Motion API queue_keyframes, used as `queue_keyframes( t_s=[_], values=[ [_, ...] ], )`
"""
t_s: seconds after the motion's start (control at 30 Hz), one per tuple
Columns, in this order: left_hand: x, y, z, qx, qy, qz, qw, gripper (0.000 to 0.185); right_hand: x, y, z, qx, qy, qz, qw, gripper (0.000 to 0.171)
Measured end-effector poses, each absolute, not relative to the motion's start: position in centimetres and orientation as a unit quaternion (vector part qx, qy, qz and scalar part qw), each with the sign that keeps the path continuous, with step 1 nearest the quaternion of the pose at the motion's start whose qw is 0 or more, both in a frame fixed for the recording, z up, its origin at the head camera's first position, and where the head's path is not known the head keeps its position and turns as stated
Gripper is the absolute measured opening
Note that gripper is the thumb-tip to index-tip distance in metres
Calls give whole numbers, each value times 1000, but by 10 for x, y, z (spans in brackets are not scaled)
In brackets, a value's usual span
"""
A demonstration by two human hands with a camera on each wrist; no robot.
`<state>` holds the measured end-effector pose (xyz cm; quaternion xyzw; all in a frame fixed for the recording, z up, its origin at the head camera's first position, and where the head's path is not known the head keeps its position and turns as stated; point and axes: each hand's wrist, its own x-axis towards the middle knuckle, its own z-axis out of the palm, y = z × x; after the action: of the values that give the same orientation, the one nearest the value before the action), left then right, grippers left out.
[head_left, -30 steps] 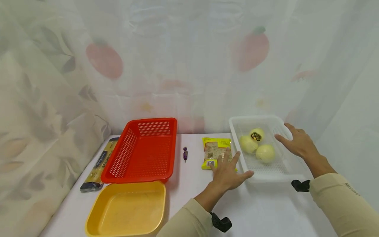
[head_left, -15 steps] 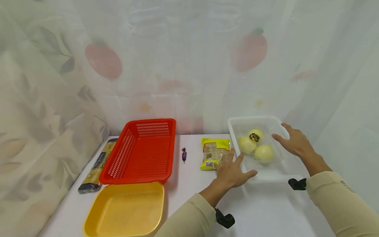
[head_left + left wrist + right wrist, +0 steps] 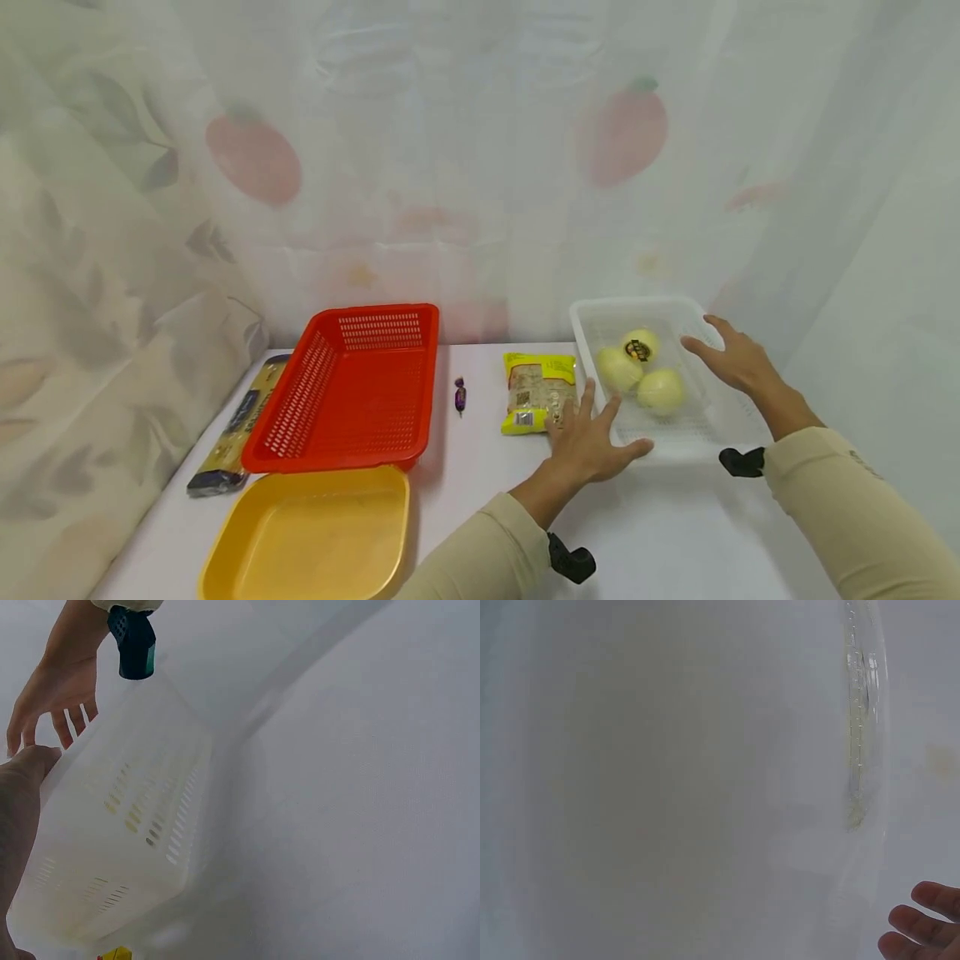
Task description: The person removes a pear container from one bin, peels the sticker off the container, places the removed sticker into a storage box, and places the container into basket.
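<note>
A white plastic basket (image 3: pixel 596 321) stands at the back right, holding three pale yellow round fruits (image 3: pixel 662 392) in clear wrap, one with a black label. My left hand (image 3: pixel 588 442) is spread, its fingers at the basket's front left corner and overlapping a yellow food packet (image 3: pixel 538 367). Across the basket, my right hand (image 3: pixel 738 358) hovers at the right rim, thumb apart from the fingers, gripping nothing. In the left wrist view the slotted basket wall (image 3: pixel 112 847) lies beside my left hand (image 3: pixel 16 817). The right wrist view is mostly filled by blurred white plastic.
To the left stand a red slotted basket (image 3: pixel 431 367) and, in front of it, a yellow tub (image 3: pixel 300 533). A long gold packet (image 3: pixel 240 429) lies along the left table edge. Between red basket and yellow packet lies a purple wrapped candy (image 3: pixel 460 396). A curtain hangs behind.
My left hand has moved a little right, closer to the white basket's corner. The right hand keeps its place at the right rim. The head view has shifted slightly.
</note>
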<state>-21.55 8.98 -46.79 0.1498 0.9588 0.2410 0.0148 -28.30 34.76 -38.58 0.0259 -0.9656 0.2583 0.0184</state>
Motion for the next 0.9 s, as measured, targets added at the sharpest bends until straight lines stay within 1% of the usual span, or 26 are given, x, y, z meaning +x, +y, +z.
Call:
queue_keyframes(
  t_s=[0.23,0.43,0.57,0.67,0.9],
  values=[
    [-215,90,-472,157,958,239,19,84,-287,346,-382,-3,-955,294,-46,93],
    [-217,91,-476,156,961,228,15,85,-293,345,-384,-56,-895,422,-138,101],
    [-216,90,-478,155,961,230,16,85,-296,343,-390,-106,-854,472,-189,110],
    [-216,90,-478,155,960,234,20,84,-298,343,-396,-134,-832,497,-207,114],
    [-215,90,-474,155,960,233,22,84,-300,342,-402,-156,-813,517,-217,117]
  ],
)
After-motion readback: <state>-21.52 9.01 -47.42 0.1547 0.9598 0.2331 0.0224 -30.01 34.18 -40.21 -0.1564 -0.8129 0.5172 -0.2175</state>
